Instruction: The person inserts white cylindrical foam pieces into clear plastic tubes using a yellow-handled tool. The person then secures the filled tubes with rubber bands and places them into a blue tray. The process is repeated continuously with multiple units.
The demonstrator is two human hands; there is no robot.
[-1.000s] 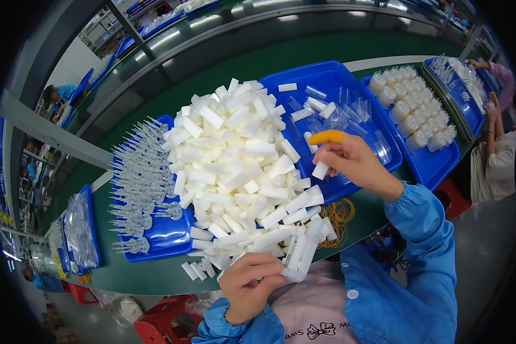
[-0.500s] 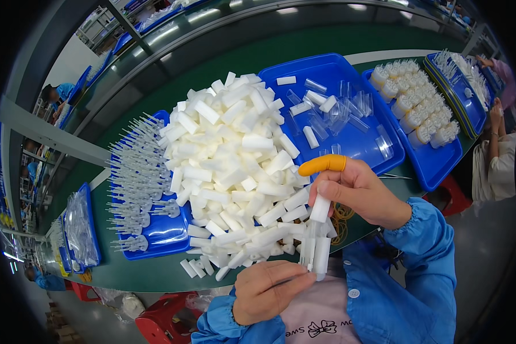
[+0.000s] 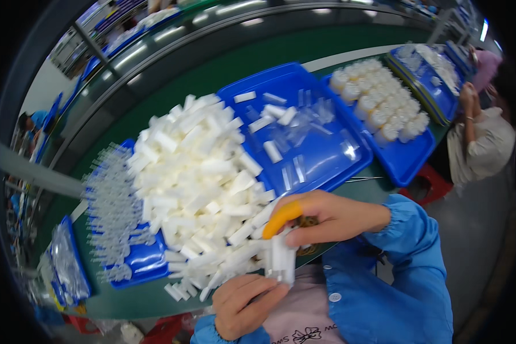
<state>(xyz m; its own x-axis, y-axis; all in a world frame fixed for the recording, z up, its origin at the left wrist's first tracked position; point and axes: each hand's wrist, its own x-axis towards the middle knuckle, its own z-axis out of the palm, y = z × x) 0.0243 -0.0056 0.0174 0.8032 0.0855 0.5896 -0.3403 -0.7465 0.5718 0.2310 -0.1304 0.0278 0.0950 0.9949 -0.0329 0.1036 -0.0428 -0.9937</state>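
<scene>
Head view: at the desk [image 3: 132, 303], our left hand [image 3: 247, 304] pinches the clear-and-white tube cluster [image 3: 280, 261] low while our right hand [image 3: 324, 219] grips its top, so we'd best squeeze gently, ends aligned.

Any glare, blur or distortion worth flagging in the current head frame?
In the head view, a bright spot glares on the blue tray holding clear tubes; light streaks shine in the dark glossy strip beyond; blur smears the spiky plastic parts left of the pile of white foam pieces; straight edges bow and the corners go black.
</scene>
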